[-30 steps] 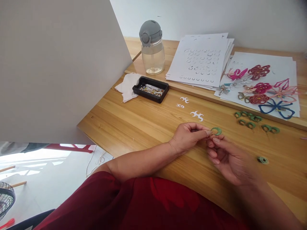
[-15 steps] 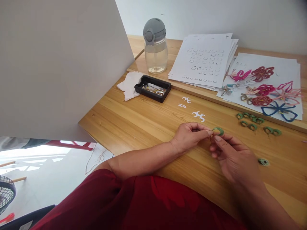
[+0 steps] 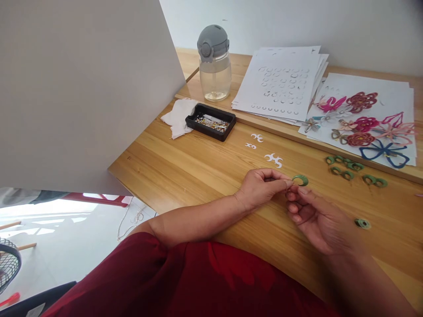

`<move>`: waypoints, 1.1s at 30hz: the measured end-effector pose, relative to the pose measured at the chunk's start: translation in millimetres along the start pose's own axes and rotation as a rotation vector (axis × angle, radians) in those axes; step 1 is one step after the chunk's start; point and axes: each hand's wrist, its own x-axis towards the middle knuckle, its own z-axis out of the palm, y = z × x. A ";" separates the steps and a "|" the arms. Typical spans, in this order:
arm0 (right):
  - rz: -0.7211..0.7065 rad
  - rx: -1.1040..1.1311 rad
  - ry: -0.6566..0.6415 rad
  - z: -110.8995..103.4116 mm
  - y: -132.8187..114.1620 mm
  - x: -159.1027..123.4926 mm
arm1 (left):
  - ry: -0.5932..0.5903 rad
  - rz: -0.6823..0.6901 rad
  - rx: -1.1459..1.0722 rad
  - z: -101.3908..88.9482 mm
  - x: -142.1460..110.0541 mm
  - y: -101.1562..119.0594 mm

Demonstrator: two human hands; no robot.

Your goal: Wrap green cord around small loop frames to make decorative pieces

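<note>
My left hand [image 3: 264, 187] pinches one end of a green crescent [image 3: 305, 180], a small wrapped ring shape held just above the table. Close below it, the thumb and fingers of my right hand [image 3: 317, 211] are pressed together; whatever they hold is too small or hidden to make out. Several finished-looking green crescents [image 3: 346, 175] lie beyond my right hand, some in pairs with thin loose ends. To the right sits a small green spool [image 3: 362, 223]. White paper crescents [image 3: 274, 160] lie on the table beyond my left hand.
Behind are a black tray [image 3: 211, 132] of beads, a crumpled tissue [image 3: 178, 116] and a water bottle [image 3: 214, 79]. Printed sheets [image 3: 280, 97] and paper bearing colourful wrapped flowers [image 3: 361, 101] lie at the back. A large white panel [image 3: 82, 88] stands at left.
My right hand has turned, its fingers shifting slightly left and down away from the green crescent's lower edge. My left hand and the crescent stay nearly still.
</note>
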 end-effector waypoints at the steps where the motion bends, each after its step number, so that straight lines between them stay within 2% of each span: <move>1: -0.009 -0.008 0.005 0.1 -0.4 0.0 | 0.003 0.000 0.002 0.2 -0.1 0.7; 7: -0.087 -0.040 0.049 0.7 -2.2 -0.2 | 0.016 0.005 0.041 -0.7 0.3 1.0; 23: -0.021 -0.053 -0.070 -1.1 -1.3 -0.2 | -0.023 0.033 0.097 -3.6 0.3 -4.4; 33: -0.028 -0.104 -0.070 4.5 -2.5 -2.3 | -0.004 0.010 0.086 -2.7 0.6 -2.4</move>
